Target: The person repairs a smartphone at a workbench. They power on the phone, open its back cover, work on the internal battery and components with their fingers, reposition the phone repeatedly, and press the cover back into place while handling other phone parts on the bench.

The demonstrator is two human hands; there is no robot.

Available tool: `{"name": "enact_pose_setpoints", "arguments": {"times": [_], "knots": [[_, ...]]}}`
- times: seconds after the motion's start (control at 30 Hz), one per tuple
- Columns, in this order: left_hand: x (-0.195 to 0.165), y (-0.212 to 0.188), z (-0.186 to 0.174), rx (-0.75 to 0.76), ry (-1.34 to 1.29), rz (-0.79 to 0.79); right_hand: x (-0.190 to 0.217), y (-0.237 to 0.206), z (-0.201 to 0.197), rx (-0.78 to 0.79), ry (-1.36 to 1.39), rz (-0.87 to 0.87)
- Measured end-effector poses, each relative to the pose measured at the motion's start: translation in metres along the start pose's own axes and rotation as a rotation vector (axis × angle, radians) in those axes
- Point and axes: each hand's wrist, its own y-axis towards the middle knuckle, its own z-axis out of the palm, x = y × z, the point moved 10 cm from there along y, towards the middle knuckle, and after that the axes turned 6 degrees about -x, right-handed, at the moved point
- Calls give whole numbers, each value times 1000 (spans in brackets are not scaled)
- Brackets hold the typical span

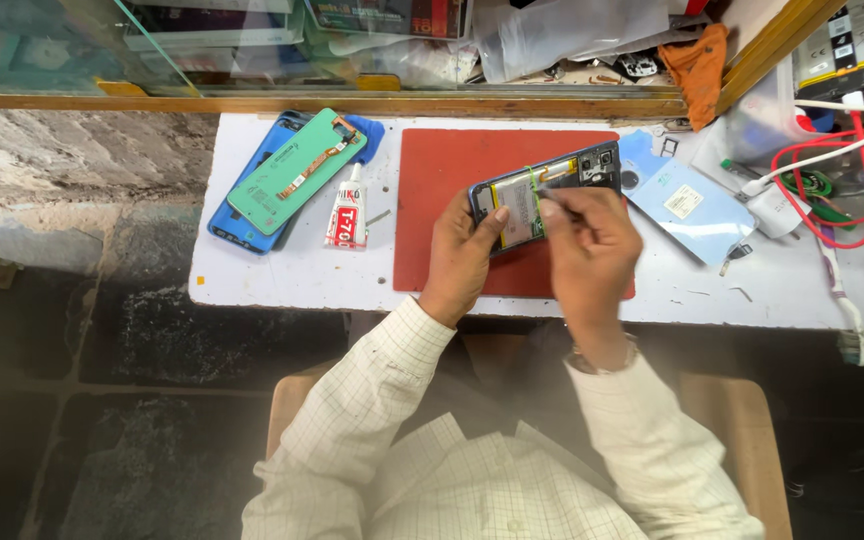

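Note:
An opened phone (562, 175) with its back off, battery and circuit board showing, is lifted above a red work mat (432, 180). My left hand (462, 255) grips its lower left end. My right hand (592, 245) holds the phone's lower edge, with its fingertips pinched at the green strip on the battery. What the fingers pinch is too small to tell.
A green phone panel (297, 170) lies on a blue phone case (242, 215) at the left, a glue tube (346, 215) beside them. A light blue back cover (677, 205) lies right of the mat. Red and white cables (832, 175) and a charger crowd the right end. A glass cabinet (252, 45) stands behind.

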Motion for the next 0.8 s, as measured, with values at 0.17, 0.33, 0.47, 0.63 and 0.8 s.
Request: {"name": "enact_pose_setpoints", "arguments": {"times": [0.17,0.33,0.47,0.63,0.8], "knots": [[-5,-3,2,52,58,20,22,-6,35,-28,-275,-218],[-7,-3,3,127,6,-20,30,-6,47,-49,-304,-248],[-7,-2,4,158,8,-24,30,-7,53,-45,-358,-289],[-9,-2,4,174,97,13,40,-10,64,22,-427,-408],[-13,-2,2,168,224,70,47,-10,75,151,-409,-474]]}}
